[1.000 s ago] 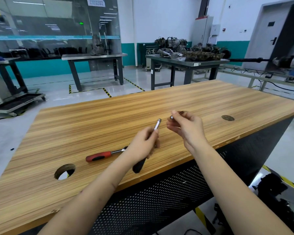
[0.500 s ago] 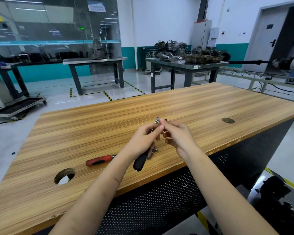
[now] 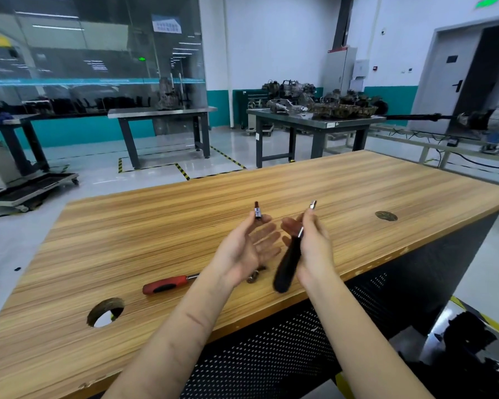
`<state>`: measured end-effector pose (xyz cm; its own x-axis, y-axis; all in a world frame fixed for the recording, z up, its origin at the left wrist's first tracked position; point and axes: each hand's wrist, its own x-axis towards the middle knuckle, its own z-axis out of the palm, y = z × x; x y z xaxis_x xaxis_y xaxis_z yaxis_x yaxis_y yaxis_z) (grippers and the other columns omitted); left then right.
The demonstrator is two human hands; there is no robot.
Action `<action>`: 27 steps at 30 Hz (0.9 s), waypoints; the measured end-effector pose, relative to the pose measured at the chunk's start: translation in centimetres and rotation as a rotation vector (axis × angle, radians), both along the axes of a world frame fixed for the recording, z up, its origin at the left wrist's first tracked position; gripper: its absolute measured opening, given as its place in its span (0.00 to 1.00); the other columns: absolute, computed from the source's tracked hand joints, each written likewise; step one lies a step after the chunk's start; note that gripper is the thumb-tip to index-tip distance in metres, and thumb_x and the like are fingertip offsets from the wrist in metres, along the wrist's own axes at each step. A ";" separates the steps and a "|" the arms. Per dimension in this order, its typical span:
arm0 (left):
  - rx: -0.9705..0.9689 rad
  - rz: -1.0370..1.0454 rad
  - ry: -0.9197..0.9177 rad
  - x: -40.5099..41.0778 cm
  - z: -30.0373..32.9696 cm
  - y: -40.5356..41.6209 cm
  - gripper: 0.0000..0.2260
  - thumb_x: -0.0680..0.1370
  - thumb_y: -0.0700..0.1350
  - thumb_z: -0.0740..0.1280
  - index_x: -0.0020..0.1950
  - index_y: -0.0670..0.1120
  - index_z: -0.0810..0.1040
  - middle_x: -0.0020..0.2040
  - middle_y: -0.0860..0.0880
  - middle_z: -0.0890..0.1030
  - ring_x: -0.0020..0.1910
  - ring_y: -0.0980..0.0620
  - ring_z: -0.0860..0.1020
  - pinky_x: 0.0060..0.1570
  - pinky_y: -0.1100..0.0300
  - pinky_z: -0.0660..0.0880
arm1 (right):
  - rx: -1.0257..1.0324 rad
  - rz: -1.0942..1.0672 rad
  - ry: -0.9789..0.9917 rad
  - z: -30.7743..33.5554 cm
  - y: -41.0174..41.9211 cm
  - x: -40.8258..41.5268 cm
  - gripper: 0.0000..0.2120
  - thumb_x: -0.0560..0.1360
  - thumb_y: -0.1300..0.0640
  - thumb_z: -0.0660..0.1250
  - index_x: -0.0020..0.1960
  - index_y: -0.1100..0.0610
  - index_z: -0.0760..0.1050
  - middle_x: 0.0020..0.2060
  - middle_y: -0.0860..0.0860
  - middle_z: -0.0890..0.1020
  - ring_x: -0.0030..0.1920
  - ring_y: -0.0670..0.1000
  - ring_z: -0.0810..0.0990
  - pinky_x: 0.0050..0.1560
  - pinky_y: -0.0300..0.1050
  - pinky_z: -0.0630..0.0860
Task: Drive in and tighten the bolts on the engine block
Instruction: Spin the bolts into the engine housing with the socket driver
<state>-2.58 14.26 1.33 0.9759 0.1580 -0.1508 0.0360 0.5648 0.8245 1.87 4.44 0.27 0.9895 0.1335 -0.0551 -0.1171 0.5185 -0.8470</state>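
With the wooden bench [image 3: 98,240] as our marker, the red-handled ratchet [image 3: 164,284] lies near its front edge; just above, the right hand [image 3: 311,249] grips the black-handled driver [image 3: 288,263], while the left hand [image 3: 242,249], fingers mostly spread, pinches a small socket [image 3: 257,212]. Best line them up squarely before pushing on. No engine block on this bench; engine parts [image 3: 329,106] sit far behind
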 end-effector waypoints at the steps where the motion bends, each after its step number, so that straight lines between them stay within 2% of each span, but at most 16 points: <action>1: 0.011 0.057 0.014 0.1 0.0 0.3 0.15 0.80 0.51 0.57 0.41 0.45 0.76 0.46 0.45 0.79 0.47 0.48 0.76 0.51 0.52 0.71 | -0.086 -0.055 -0.090 -0.1 -0.3 0.1 0.12 0.79 0.50 0.58 0.40 0.53 0.72 0.31 0.48 0.78 0.35 0.48 0.76 0.39 0.42 0.72; 3: 0.060 0.088 0.025 0.3 -0.1 0.6 0.14 0.80 0.51 0.56 0.41 0.45 0.75 0.44 0.47 0.78 0.46 0.49 0.77 0.49 0.53 0.71 | -0.297 -0.057 -0.270 -0.3 -0.6 0.0 0.12 0.79 0.48 0.58 0.39 0.50 0.71 0.27 0.43 0.73 0.30 0.45 0.71 0.33 0.38 0.67; 6: 0.262 0.054 0.012 0.3 -0.1 -0.2 0.14 0.80 0.50 0.56 0.43 0.43 0.75 0.34 0.49 0.75 0.31 0.54 0.76 0.31 0.61 0.72 | -0.513 0.052 -0.407 0.0 0.0 -0.3 0.11 0.77 0.47 0.62 0.37 0.49 0.74 0.23 0.41 0.75 0.24 0.38 0.71 0.28 0.33 0.65; 9: 0.363 0.016 -0.007 0.2 0.1 -0.6 0.14 0.80 0.49 0.56 0.40 0.42 0.72 0.25 0.51 0.70 0.20 0.56 0.69 0.22 0.66 0.64 | -0.488 0.126 -0.376 0.5 0.2 -0.1 0.12 0.75 0.52 0.66 0.34 0.52 0.73 0.20 0.44 0.71 0.19 0.40 0.65 0.22 0.34 0.61; 11: 0.298 -0.062 0.011 0.1 0.2 -0.1 0.16 0.80 0.49 0.54 0.36 0.43 0.70 0.23 0.52 0.68 0.19 0.56 0.66 0.21 0.68 0.62 | -0.394 0.223 -0.310 0.8 -0.2 0.0 0.12 0.75 0.55 0.67 0.34 0.55 0.72 0.17 0.43 0.68 0.18 0.42 0.61 0.19 0.34 0.58; 14: 0.236 -0.127 0.021 -0.1 0.0 0.2 0.19 0.79 0.53 0.55 0.34 0.43 0.69 0.23 0.52 0.68 0.19 0.56 0.64 0.21 0.69 0.62 | -0.439 0.292 -0.313 1.0 -0.8 0.1 0.10 0.75 0.55 0.67 0.36 0.55 0.72 0.17 0.43 0.68 0.18 0.43 0.61 0.19 0.33 0.57; 16: 0.223 -0.111 -0.002 0.0 -0.3 0.1 0.16 0.75 0.54 0.60 0.34 0.44 0.70 0.23 0.53 0.68 0.19 0.57 0.64 0.20 0.69 0.62 | -0.537 0.292 -0.348 1.1 -0.7 0.2 0.12 0.76 0.51 0.65 0.36 0.54 0.71 0.20 0.45 0.68 0.19 0.43 0.62 0.20 0.34 0.59; 18: 0.116 -0.075 -0.032 0.1 -0.4 0.2 0.13 0.72 0.53 0.63 0.37 0.44 0.73 0.24 0.53 0.71 0.20 0.58 0.66 0.20 0.68 0.64 | -0.555 0.298 -0.279 0.9 -0.6 0.2 0.15 0.79 0.46 0.58 0.39 0.54 0.71 0.24 0.47 0.68 0.22 0.45 0.65 0.22 0.37 0.62; 21: -0.065 0.056 -0.056 0.5 -0.4 1.0 0.11 0.77 0.48 0.61 0.43 0.43 0.77 0.28 0.52 0.77 0.23 0.59 0.72 0.23 0.67 0.70 | -0.259 0.340 -0.041 0.8 -1.0 0.1 0.12 0.81 0.55 0.53 0.42 0.57 0.69 0.28 0.50 0.70 0.25 0.47 0.69 0.23 0.37 0.66; 24: -0.116 0.139 -0.081 0.5 -0.7 1.7 0.07 0.77 0.45 0.62 0.45 0.43 0.77 0.29 0.53 0.78 0.23 0.61 0.74 0.24 0.68 0.72 | -0.090 0.352 -0.036 1.1 -1.6 -0.1 0.12 0.82 0.58 0.53 0.43 0.59 0.71 0.29 0.52 0.73 0.25 0.47 0.74 0.24 0.37 0.71; 25: -0.117 0.155 -0.078 0.5 -0.8 1.8 0.07 0.77 0.44 0.62 0.45 0.43 0.77 0.29 0.54 0.79 0.23 0.61 0.74 0.24 0.69 0.72 | -0.118 0.354 -0.076 1.2 -1.6 -0.3 0.12 0.82 0.57 0.53 0.44 0.58 0.71 0.30 0.53 0.74 0.24 0.47 0.76 0.23 0.37 0.72; 26: -0.121 0.171 -0.073 0.5 -0.8 1.8 0.07 0.77 0.44 0.62 0.45 0.43 0.78 0.29 0.54 0.79 0.23 0.62 0.75 0.25 0.69 0.73 | -0.242 0.344 -0.163 1.3 -1.7 -0.5 0.11 0.82 0.55 0.53 0.44 0.56 0.71 0.30 0.53 0.75 0.23 0.47 0.76 0.23 0.37 0.72; 27: -0.131 0.189 -0.068 0.5 -0.8 1.8 0.07 0.78 0.44 0.62 0.45 0.43 0.77 0.29 0.53 0.80 0.24 0.61 0.76 0.25 0.68 0.74 | -0.450 0.321 -0.287 1.2 -1.7 -0.7 0.11 0.81 0.53 0.53 0.45 0.53 0.71 0.30 0.52 0.75 0.22 0.45 0.75 0.22 0.36 0.71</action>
